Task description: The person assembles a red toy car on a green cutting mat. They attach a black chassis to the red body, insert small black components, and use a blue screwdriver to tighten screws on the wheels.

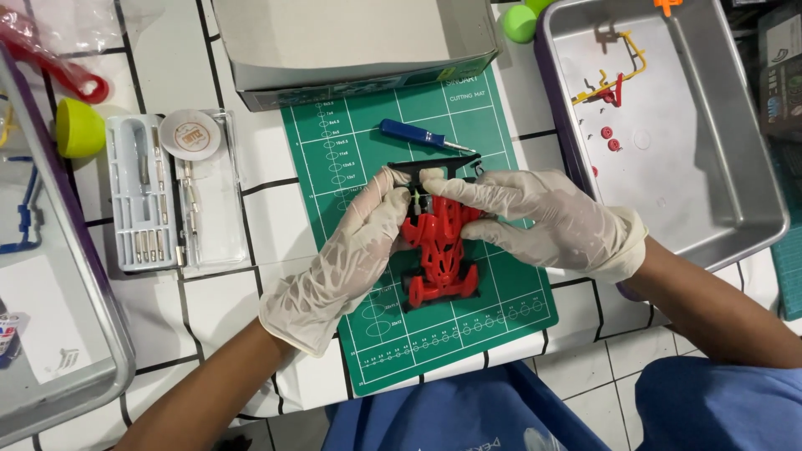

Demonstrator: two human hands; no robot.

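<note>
On the green cutting mat [351, 142], the red toy race car [439, 255] sits between my gloved hands, my left hand [351, 259] and my right hand [543, 217] both pinching its black rear end, the blue screwdriver [418, 135] just beyond.

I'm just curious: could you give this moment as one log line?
left hand: gripping red toy car | right hand: gripping car's black end | under: green cutting mat | nearby: blue screwdriver
</note>
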